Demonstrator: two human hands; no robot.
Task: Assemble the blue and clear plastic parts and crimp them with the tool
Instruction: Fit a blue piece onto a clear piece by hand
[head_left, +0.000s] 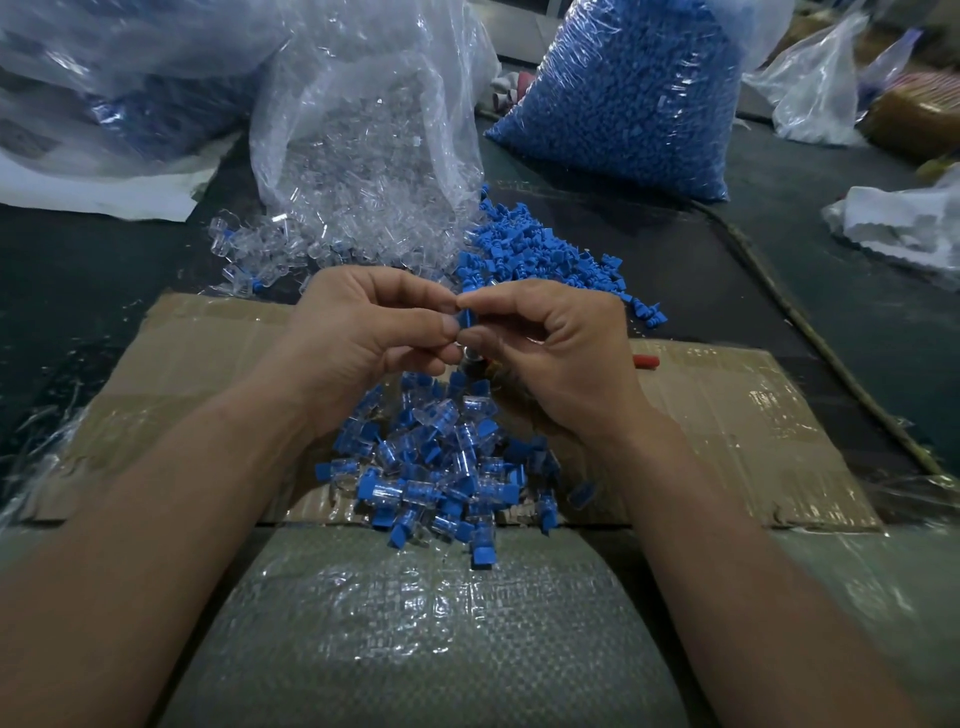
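Observation:
My left hand (374, 327) and my right hand (550, 338) meet fingertip to fingertip above the cardboard. Between them they pinch a small blue part (466, 318) with a clear piece just under it, mostly hidden by my fingers. Below my hands lies a heap of joined blue-and-clear parts (441, 467). Loose clear parts (270, 249) spill from an open bag behind my left hand. Loose blue parts (540, 249) lie behind my right hand. A red tool handle (645, 360) shows at the right of my right hand; the rest of the tool is hidden.
A flattened cardboard sheet (727, 426) covers the dark surface. An open clear bag (363, 119) of clear parts and a full bag of blue parts (634, 98) stand at the back. More plastic bags (904, 218) sit far right. A woven sack (415, 623) lies nearest me.

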